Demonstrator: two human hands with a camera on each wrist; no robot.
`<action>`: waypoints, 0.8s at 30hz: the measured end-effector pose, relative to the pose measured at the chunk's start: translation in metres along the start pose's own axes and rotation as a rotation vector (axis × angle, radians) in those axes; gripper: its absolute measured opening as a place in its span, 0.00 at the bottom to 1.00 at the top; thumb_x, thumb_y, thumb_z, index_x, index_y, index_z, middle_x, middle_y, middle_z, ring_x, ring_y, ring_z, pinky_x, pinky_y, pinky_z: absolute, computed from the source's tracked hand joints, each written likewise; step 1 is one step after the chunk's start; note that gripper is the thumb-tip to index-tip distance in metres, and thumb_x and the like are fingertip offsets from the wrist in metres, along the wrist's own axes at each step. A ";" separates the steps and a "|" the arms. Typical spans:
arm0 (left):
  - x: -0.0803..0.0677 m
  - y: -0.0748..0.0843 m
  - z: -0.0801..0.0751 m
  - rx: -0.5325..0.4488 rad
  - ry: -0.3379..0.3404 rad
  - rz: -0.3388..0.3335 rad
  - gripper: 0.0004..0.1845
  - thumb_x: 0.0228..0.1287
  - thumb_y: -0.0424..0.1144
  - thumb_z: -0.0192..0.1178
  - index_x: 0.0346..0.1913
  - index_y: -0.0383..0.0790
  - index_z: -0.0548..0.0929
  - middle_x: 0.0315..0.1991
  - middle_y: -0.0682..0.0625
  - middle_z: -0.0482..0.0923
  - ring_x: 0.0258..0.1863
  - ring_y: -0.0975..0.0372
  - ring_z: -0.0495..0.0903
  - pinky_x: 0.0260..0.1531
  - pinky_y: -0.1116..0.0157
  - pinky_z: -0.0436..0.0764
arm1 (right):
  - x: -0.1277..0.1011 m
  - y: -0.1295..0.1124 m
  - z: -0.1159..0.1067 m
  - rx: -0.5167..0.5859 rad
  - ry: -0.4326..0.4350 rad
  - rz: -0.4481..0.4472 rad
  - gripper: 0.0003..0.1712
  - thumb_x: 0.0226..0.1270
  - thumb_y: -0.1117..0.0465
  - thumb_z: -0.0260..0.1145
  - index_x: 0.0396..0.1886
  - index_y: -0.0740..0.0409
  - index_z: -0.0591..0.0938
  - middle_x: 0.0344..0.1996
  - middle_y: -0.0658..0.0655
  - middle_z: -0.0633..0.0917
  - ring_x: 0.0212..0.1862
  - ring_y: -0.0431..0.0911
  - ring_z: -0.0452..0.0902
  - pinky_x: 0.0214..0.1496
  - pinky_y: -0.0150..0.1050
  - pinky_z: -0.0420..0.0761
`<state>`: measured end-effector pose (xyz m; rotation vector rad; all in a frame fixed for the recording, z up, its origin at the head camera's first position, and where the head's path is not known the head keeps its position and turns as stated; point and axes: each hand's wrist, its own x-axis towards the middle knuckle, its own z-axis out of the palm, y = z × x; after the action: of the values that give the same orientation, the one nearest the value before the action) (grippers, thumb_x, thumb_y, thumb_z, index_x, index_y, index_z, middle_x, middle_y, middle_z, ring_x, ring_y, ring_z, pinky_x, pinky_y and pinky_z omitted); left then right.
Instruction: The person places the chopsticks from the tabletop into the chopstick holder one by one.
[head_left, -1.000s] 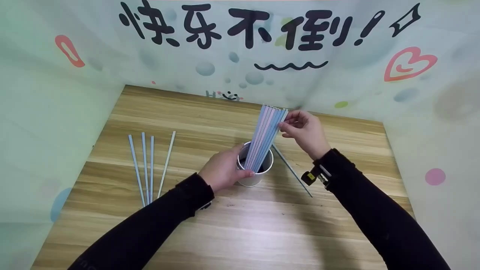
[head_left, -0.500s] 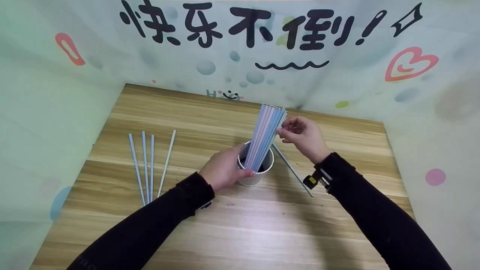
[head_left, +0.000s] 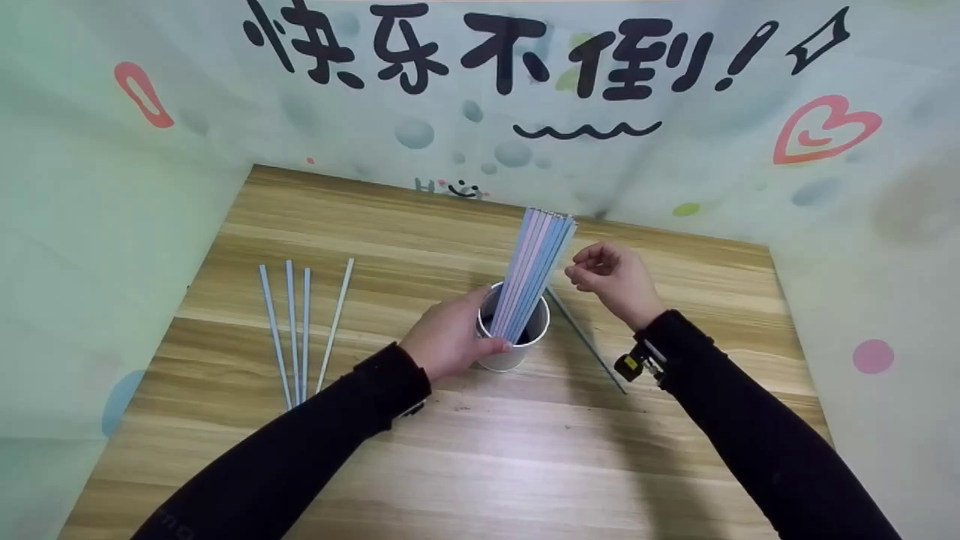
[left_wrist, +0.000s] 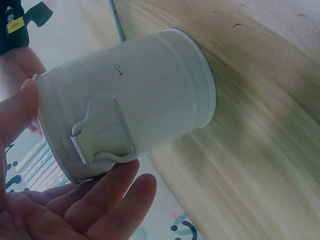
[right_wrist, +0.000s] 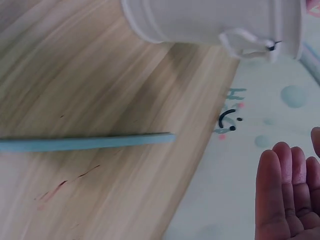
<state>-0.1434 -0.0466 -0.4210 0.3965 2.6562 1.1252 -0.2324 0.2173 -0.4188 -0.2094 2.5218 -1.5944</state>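
Note:
A white tin cup (head_left: 511,358) with a small side handle stands on the wooden table (head_left: 525,450). My left hand (head_left: 450,337) grips it from the left, thumb on the rim and fingers under the side (left_wrist: 75,210). A bundle of blue and pink sticks (head_left: 536,259) stands in the cup and leans to the far right. My right hand (head_left: 611,276) hovers just right of the bundle's upper end, fingers loosely curled, holding nothing and clear of the sticks. The cup's wall (left_wrist: 135,110) fills the left wrist view.
Several thin sticks (head_left: 294,330) lie side by side on the table's left part. One blue stick (head_left: 592,346) lies flat right of the cup, also seen as a blue stick (right_wrist: 85,143) below the cup (right_wrist: 210,20). Printed cloth walls enclose the table on three sides.
My right hand has let go of the bundle's top and moved down and right, away from it. The left hand and cup have stayed put.

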 end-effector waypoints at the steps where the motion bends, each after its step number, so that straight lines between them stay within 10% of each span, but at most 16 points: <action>1: 0.000 0.000 0.000 0.000 -0.001 -0.001 0.43 0.59 0.48 0.75 0.75 0.44 0.67 0.63 0.44 0.81 0.61 0.54 0.80 0.65 0.53 0.76 | 0.001 0.002 0.000 -0.011 0.000 0.005 0.16 0.67 0.66 0.70 0.47 0.75 0.79 0.33 0.50 0.84 0.33 0.36 0.83 0.39 0.29 0.86; 14: 0.002 0.000 0.000 0.018 -0.002 -0.011 0.42 0.59 0.48 0.75 0.74 0.42 0.68 0.61 0.42 0.82 0.60 0.53 0.81 0.64 0.53 0.78 | 0.013 0.027 0.007 -0.299 0.005 0.019 0.15 0.66 0.63 0.72 0.46 0.69 0.83 0.35 0.55 0.85 0.35 0.36 0.79 0.40 0.25 0.78; 24: 0.002 -0.001 0.001 0.006 -0.013 0.000 0.41 0.59 0.48 0.75 0.74 0.44 0.69 0.63 0.42 0.81 0.62 0.53 0.80 0.65 0.53 0.77 | 0.028 0.035 0.010 -0.450 -0.022 0.033 0.16 0.67 0.61 0.70 0.48 0.69 0.84 0.42 0.65 0.88 0.47 0.55 0.83 0.54 0.44 0.80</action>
<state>-0.1451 -0.0461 -0.4221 0.4032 2.6494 1.1105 -0.2588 0.2175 -0.4560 -0.2304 2.8141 -0.9849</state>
